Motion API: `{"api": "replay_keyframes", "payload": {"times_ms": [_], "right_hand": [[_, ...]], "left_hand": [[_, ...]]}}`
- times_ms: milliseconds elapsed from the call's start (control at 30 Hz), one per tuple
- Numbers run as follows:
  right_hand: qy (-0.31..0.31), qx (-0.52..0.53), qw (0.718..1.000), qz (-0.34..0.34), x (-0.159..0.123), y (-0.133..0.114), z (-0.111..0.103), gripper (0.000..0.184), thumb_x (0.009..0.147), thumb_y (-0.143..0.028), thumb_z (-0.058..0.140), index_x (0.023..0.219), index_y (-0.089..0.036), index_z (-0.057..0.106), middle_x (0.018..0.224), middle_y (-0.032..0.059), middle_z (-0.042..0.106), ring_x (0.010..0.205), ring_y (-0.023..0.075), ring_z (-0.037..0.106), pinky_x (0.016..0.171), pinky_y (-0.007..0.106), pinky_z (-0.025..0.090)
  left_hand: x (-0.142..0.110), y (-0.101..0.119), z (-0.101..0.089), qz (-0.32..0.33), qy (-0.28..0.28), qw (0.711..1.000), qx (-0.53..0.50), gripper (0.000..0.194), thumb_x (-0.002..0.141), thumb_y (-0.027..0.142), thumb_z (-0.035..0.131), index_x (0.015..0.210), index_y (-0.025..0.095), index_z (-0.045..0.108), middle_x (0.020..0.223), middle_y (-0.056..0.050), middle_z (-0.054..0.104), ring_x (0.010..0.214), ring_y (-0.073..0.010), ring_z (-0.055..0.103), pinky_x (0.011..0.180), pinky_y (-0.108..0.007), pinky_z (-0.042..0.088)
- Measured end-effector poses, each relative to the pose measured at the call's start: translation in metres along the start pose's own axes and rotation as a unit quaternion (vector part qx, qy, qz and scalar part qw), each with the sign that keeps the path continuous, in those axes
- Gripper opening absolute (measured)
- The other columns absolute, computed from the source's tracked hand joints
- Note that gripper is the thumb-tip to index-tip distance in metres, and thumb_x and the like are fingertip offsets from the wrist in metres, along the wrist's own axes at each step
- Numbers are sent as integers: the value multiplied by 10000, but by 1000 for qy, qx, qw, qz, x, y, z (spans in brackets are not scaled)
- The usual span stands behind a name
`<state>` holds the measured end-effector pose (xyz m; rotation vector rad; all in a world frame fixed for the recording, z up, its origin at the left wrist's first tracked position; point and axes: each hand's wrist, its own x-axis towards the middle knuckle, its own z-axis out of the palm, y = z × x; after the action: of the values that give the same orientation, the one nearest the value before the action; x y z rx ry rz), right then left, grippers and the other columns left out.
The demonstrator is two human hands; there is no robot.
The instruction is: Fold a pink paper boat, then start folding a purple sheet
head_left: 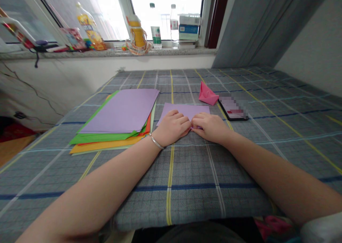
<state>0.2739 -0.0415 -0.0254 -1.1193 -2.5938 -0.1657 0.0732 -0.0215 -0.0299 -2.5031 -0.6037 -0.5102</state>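
- A checked cloth [192,168] lies under everything, and both bare arms reach in over its near side.
- A shiny bangle [157,143] sits on the left wrist.
- The left hand [172,127] has its fingers curled in, narrow, on the near edge of a small purple sheet [187,110]. Its thumb is hidden, so I cannot tell how hard it holds.
- The right hand [210,125] pinches that same edge, thumb close to finger. The two hands almost meet.
- The purple sheet lies flat past the hands. I think the step now is making or pressing a fold at the near edge. A good next move calls for keeping the edge straight and the sheet still. I cannot see the whole fold.
- Left of the sheet is a big paper pile [120,111], purple on top, with green and orange poking out.
- On the right lies a phone [233,109], its screen blurry.
- A pink folded paper [207,94] with a pointy top is just beside the phone.
- Far back, the window sill [107,53] holds bottles, a yellow cup [138,35] and boxes [188,30].
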Motion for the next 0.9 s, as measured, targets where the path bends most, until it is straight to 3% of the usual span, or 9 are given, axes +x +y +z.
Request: {"api": "replay_keyframes", "payload": {"times_ms": [267,533,900], "right_hand": [[-39,49,998,-23,-5,12,-6,172,863,-280,570,718,-190,553,884,45,604,832,176,528,697,281,358],[-36,66,997,-27,-8,23,-13,201,842,-280,594,681,-196,507,776,24,563,771,167,504,718,286,356],[-73,145,987,-5,-10,38,-8,209,803,-259,604,645,-194,484,725,1,538,692,140,490,637,259,332]], "left_hand": [[1,1,-2,26,-5,1000,-3,253,958,266,415,792,186,588,761,-9,632,721,-155,538,772,-334,369],[-2,-8,-4,26,7,1000,1,245,954,256,420,796,193,595,761,0,635,726,-146,535,801,-329,370],[-10,-24,-3,39,-38,998,-30,177,911,245,477,814,216,624,792,-3,657,778,-155,548,895,-344,376]]}}
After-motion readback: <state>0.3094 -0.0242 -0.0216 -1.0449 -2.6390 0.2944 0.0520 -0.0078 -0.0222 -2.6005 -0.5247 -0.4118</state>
